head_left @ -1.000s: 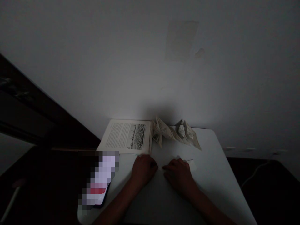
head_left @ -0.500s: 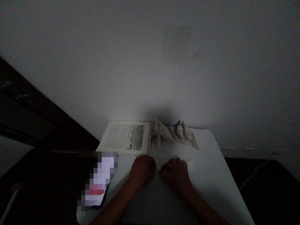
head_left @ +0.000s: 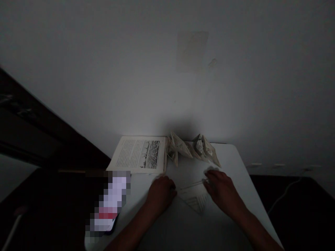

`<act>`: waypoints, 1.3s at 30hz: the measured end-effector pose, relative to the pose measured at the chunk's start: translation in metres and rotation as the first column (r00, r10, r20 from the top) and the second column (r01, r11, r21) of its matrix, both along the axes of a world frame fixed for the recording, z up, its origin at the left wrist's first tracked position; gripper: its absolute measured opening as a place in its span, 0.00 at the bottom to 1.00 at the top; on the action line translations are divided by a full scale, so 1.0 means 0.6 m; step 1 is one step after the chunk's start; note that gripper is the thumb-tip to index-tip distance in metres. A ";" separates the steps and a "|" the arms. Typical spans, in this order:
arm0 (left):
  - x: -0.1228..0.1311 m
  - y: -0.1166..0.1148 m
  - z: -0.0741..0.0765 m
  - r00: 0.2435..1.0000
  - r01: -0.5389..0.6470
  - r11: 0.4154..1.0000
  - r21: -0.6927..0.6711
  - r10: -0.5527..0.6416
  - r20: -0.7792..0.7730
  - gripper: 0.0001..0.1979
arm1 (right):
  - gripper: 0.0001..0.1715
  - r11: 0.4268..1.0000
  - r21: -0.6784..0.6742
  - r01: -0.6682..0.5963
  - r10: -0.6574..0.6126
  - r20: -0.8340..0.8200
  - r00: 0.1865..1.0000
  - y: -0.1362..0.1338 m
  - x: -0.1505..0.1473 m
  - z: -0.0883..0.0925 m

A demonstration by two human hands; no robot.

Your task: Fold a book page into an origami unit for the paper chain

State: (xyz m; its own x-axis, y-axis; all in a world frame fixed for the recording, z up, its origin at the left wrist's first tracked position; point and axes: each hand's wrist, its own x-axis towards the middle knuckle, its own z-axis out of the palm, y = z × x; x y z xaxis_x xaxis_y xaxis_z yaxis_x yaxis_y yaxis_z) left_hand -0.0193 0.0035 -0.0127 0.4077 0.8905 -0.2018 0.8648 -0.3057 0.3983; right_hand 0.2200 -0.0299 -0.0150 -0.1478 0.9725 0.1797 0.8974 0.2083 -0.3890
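Between my hands, low over the table, is a folded sheet of printed paper (head_left: 195,200), its lower part narrowing to a point. My left hand (head_left: 161,191) is curled with thumb and fingers at the paper's left corner. The fingertips of my right hand (head_left: 222,186) pinch its upper right edge. Just beyond stand several folded paper boats (head_left: 180,145), made of printed pages, in a row near the wall. To their left lies an open book (head_left: 131,153) with text and a dark picture. Dim light hides the finer folds and parts of my fingers.
A phone (head_left: 111,202) with a lit, pixelated screen lies at the white table's (head_left: 251,205) left edge. The table's back edge stands by a grey wall (head_left: 131,87). A white cable (head_left: 284,193) hangs at the right. Dark furniture (head_left: 31,125) is at the left.
My right hand has moved right, away from my left hand, and the folded paper now shows between them. My left hand has hardly moved.
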 end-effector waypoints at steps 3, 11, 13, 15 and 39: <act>-0.004 -0.004 0.004 1.000 0.011 1.000 -0.015 -0.011 0.000 0.07 | 0.08 0.996 -0.081 -0.041 0.042 0.007 0.999 0.003 0.011 -0.004; 0.009 -0.020 0.040 0.997 0.042 0.998 -0.036 -0.039 0.073 0.13 | 0.06 0.921 -0.336 -0.199 0.056 -0.390 0.919 0.002 -0.023 0.027; 0.025 -0.018 0.042 0.978 0.103 0.994 -0.038 -0.094 0.186 0.16 | 0.05 0.896 -0.370 -0.244 0.034 -0.491 0.870 0.005 -0.035 0.041; 0.042 -0.015 0.041 0.942 0.175 0.976 -0.125 -0.129 0.310 0.12 | 0.05 0.890 -0.383 -0.248 -0.018 -0.573 0.819 0.008 -0.045 0.050; 0.040 -0.031 0.101 0.749 0.038 0.937 -0.348 0.204 0.630 0.11 | 0.07 0.878 -0.391 -0.278 -0.217 -0.840 0.497 -0.014 -0.051 0.075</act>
State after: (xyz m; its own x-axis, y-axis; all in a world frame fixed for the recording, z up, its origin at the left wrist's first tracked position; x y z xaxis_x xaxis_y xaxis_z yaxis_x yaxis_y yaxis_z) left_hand 0.0049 -0.0149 0.0480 0.4726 0.8598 -0.1931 0.3725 0.0037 0.9280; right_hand 0.1894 -0.0384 0.0298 -0.1962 0.9624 -0.1881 0.0681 -0.1780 -0.9817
